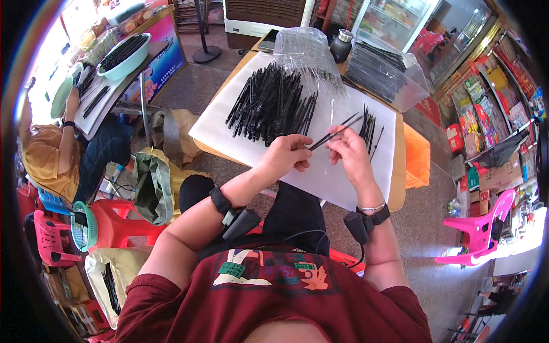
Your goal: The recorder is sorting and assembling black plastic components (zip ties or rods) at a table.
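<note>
My left hand [286, 155] pinches the lower ends of a few thin black strips [321, 140] above the white tabletop. My right hand [349, 153] is closed with its fingertips at the same strips, further along, and their free ends slant up to the right past it. Just beyond my left hand lies a large heap of similar black strips [266, 103]. A smaller group of black strips [369, 127] rests beside my right hand. The exact kind of strip is too fine to tell.
A clear plastic bag [306, 52] lies behind the heap. Near it stand a dark flask [341, 46] and a clear bin [377, 71] of long strips. An orange crate [417, 157] is right of the table [343, 191]. At left, another person [54, 146] sits by a basin [124, 57] of black strips.
</note>
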### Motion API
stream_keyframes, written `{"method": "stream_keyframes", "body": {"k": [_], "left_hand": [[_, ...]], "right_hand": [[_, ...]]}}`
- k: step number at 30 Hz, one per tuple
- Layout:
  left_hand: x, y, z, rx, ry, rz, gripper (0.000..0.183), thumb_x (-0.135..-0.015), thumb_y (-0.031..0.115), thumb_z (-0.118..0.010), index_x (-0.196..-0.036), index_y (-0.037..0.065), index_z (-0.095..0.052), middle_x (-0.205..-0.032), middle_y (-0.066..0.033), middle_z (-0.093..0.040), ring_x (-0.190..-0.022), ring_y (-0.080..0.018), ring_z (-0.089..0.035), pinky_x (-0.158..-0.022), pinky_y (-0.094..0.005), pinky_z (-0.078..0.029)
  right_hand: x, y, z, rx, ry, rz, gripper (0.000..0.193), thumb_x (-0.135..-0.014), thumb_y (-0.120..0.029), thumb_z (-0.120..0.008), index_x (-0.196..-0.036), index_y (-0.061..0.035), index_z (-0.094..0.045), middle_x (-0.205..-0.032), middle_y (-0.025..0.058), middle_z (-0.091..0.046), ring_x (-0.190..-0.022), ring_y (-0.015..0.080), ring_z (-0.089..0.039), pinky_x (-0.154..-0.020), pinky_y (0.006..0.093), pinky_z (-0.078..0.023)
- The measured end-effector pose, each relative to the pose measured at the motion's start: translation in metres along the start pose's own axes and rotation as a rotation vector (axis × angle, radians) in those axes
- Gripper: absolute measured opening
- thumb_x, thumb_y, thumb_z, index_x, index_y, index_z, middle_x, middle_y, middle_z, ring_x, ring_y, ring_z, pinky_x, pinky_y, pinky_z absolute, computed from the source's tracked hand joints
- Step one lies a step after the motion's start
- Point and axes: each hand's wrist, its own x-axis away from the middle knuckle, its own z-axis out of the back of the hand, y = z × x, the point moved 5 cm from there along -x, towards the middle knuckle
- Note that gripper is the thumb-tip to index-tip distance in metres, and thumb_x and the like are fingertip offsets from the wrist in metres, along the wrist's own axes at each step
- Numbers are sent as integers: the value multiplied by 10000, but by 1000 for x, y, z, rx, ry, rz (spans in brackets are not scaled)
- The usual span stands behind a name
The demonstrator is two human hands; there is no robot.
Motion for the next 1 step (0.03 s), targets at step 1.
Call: {"method": "stream_keyframes", "body": {"k": [1], "left_hand": [[0, -2, -1, 1, -3, 6, 324, -858, 76, -597, -1166, -24, -569, -851, -75, -638, -658, -130, -625, -570, -249, -527]], "right_hand": [[1, -3, 4, 22, 15, 31, 350, -850, -102, -564, -1187, -39, -494, -827, 53, -609, -644, 84, -554, -551, 226, -465]]}}
